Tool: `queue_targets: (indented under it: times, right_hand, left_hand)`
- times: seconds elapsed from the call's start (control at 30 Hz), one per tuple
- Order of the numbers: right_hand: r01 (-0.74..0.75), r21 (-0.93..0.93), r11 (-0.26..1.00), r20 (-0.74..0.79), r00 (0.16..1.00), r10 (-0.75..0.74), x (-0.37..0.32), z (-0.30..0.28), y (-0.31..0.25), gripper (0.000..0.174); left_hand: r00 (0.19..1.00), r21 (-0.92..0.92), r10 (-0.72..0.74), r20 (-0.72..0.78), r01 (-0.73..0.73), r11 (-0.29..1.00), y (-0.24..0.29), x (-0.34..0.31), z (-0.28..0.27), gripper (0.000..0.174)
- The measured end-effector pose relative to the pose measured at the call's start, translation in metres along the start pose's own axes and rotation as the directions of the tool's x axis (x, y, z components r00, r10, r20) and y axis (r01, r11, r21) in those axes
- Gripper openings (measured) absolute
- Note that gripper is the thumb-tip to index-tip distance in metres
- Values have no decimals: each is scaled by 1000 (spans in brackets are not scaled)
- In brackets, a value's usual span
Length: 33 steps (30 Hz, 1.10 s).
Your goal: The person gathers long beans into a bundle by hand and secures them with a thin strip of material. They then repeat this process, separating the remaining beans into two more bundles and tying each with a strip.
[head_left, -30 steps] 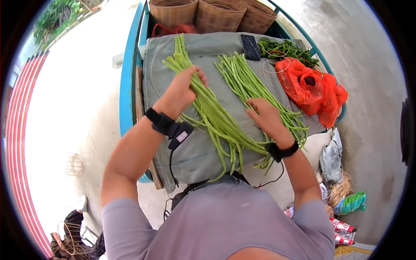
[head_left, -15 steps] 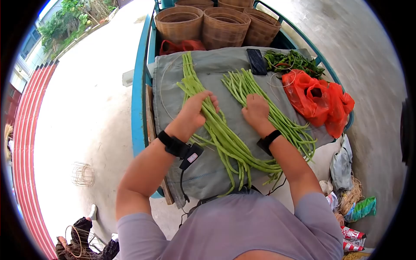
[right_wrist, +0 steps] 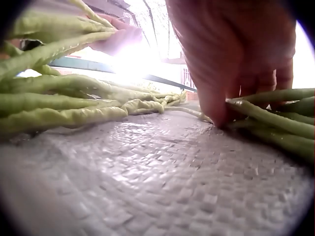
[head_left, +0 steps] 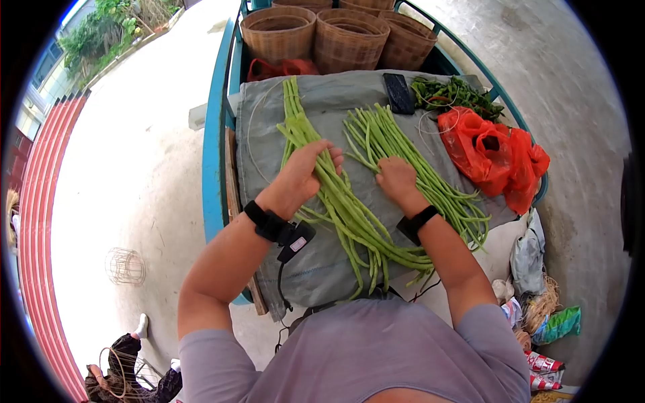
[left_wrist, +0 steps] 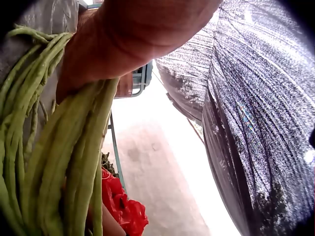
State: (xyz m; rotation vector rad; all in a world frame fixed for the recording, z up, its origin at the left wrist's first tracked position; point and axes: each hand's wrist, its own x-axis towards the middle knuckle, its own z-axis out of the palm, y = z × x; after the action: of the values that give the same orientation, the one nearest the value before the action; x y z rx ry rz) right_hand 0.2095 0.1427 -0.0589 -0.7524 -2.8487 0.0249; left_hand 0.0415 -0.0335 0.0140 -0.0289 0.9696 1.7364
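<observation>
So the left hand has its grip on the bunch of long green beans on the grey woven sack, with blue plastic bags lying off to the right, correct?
Not quite: the plastic bags are orange-red, not blue, as the head view shows. The left hand does have its grip on the bunch of long green beans on the grey woven sack.

shirt (head_left: 363,356): yours is greyish-lilac, short sleeves
left hand (head_left: 304,171): bare; black strap (head_left: 263,220), small box (head_left: 296,240) with pale label
cable (head_left: 280,282): black, off that box
right hand (head_left: 396,178): bare; black band (head_left: 416,224)
</observation>
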Motion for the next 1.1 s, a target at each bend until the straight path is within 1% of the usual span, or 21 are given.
queue_targets:
  times: [0.07,0.17,0.2,0.23,0.27,0.37,0.47,0.57,0.67,0.77,0.87,0.97,1.03,1.07,1.1]
  right_hand:
    - [-53,7,999,52,997,52,0,-6,-4,22]
    - [-291,159,943,66,957,284,0,-21,-9,24]
    - [-324,390,862,93,945,313,-3,-33,-14,24]
    - [-343,596,726,127,933,336,-8,-50,-21,25]
    - [-345,764,545,166,922,350,-13,-65,-28,25]
    - [-241,879,412,150,959,242,-22,-94,-50,26]
    - [-119,890,439,28,978,208,-34,-93,-70,24]
    - [-142,852,505,13,968,250,-36,-76,-78,23]
    - [-174,834,523,24,959,281,-37,-78,-87,24]
    - [-151,715,683,-49,963,264,-39,-90,-99,22]
    - [-60,725,686,-109,973,201,-41,-97,-108,23]
    - [14,799,601,-179,960,215,-43,-90,-102,25]
    - [-16,923,384,-115,942,315,-46,-92,-98,25]
    - [-26,964,266,-74,930,359,-48,-94,-97,26]
    - [-47,969,242,-47,929,368,-50,-99,-96,25]
  left_hand:
    - [1000,12,-2,3,1,1000,-1,1,-1,14]
    - [1000,18,-2,-18,3,1000,-1,0,-1,14]
    - [1000,24,-5,-23,6,1000,-1,-1,0,14]
    - [1000,29,-9,-27,10,1000,-1,-2,1,14]
    - [1000,34,2,-8,-1,999,-1,-2,1,14]
    - [998,48,26,50,-28,998,-1,-4,3,16]
    - [991,48,40,126,-47,998,0,-8,8,18]
    - [977,24,62,205,-68,997,-2,-8,8,20]
    - [973,33,73,217,-82,996,-3,-6,8,21]
    - [978,20,59,200,-64,998,-4,-6,8,22]
    - [975,-10,45,216,-44,999,-6,-4,5,24]
    - [975,-1,39,220,-40,999,-4,-11,10,25]
    - [972,29,60,227,-68,997,-4,-12,10,25]
    - [973,23,52,225,-58,998,-3,-14,12,24]
    - [974,17,44,224,-49,999,-3,-16,14,24]
